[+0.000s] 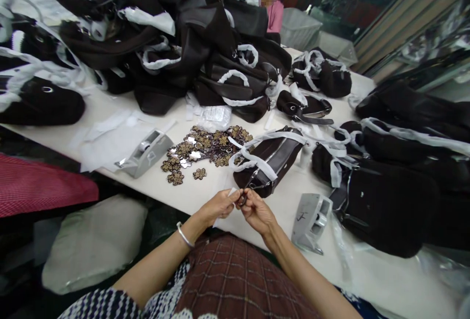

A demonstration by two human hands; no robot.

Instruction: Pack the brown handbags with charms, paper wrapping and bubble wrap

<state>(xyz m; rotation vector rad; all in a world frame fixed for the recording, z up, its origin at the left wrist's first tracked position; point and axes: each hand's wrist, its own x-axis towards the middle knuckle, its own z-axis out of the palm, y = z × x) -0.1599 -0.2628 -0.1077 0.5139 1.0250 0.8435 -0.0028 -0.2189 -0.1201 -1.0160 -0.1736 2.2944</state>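
Note:
Close together at the table's front edge, my left hand (221, 205) and my right hand (258, 210) both pinch a small dark item (242, 198), too small to make out fully. A bit of white paper or tape (232, 192) shows by my left fingers. Just beyond lies a dark handbag (281, 155) with a zipper and white-wrapped handles, its near end beside my fingertips. Left of it spreads a pile of flower-shaped patterned tags (220, 138), with a single tag (199, 173) lying apart.
Grey tape dispensers stand at left (147, 152) and right (312, 221) on the white table (169, 194). Dark bags (220, 84) are heaped behind, with more bags (389, 201) at right. A person in pink (274, 15) is at the far side.

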